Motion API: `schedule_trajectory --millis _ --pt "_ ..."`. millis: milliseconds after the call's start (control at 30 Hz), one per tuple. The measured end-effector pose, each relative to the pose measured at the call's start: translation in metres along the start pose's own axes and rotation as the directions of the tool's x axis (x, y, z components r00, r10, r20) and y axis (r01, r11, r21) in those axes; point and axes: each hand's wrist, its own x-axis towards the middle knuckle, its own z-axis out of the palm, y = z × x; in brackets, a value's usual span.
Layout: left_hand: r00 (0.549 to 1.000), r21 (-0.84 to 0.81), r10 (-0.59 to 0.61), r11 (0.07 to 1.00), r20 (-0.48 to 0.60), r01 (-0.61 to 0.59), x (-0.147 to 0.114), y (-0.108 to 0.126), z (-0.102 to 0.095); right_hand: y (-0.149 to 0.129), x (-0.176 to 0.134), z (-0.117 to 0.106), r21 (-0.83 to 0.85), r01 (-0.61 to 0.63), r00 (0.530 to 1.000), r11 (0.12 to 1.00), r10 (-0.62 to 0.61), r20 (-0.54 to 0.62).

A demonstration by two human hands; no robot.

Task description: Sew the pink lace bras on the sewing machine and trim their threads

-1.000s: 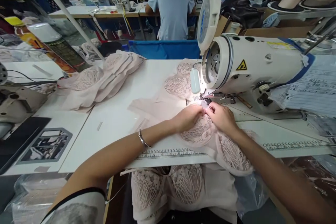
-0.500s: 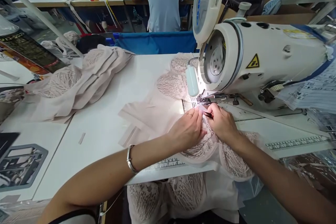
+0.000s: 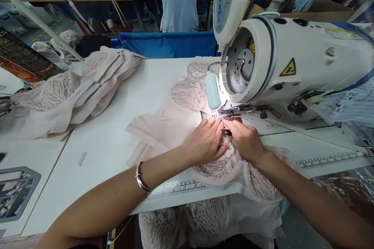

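Observation:
A pale pink lace bra (image 3: 220, 167) lies across the front of the table, its upper edge under the sewing machine's presser foot (image 3: 223, 113). My left hand (image 3: 204, 140) is closed on that edge, fingertips just before the foot. Beside it, my right hand (image 3: 245, 138) pinches the same edge between thumb and forefinger. Small dark thread snips (image 3: 226, 132) stick out from under the right fingers; most of them is hidden. More lace cups (image 3: 189, 95) joined to pale mesh (image 3: 154, 128) lie behind and left of the foot.
The white sewing machine (image 3: 309, 54) fills the right side, a lamp (image 3: 212, 90) by its needle. A stack of similar lace pieces (image 3: 87, 81) lies at left. Further pieces (image 3: 204, 218) hang below the table edge. A person in a blue shirt (image 3: 179, 0) sits beyond a blue cloth bin (image 3: 169, 44).
The view has shifted slightly. My right thumb and forefinger have closed in on the edge beside my left fingertips, and the snips have turned further under my hand. The machine's inner wheel has turned.

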Motion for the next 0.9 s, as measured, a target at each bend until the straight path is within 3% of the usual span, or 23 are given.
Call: schedule_trajectory --millis 200,700,800,900 --pt "0.999 0.032 -0.037 0.999 -0.029 0.038 -0.002 0.001 -0.001 0.001 0.000 0.001 0.003 -0.069 0.995 0.998 0.068 0.070" --pt "0.998 0.053 -0.068 0.996 0.010 0.067 -0.001 -0.001 -0.002 0.002 0.006 0.000 0.009 -0.083 0.990 0.997 0.081 0.112" --pt "0.997 0.060 -0.077 0.995 0.004 0.077 0.000 -0.003 -0.002 0.001 0.009 -0.004 0.020 -0.150 0.979 0.988 0.146 0.145" --pt "1.000 0.116 0.002 0.993 -0.022 0.001 0.000 -0.001 -0.004 0.003 0.008 -0.009 0.064 -0.211 0.967 0.975 0.198 0.162"
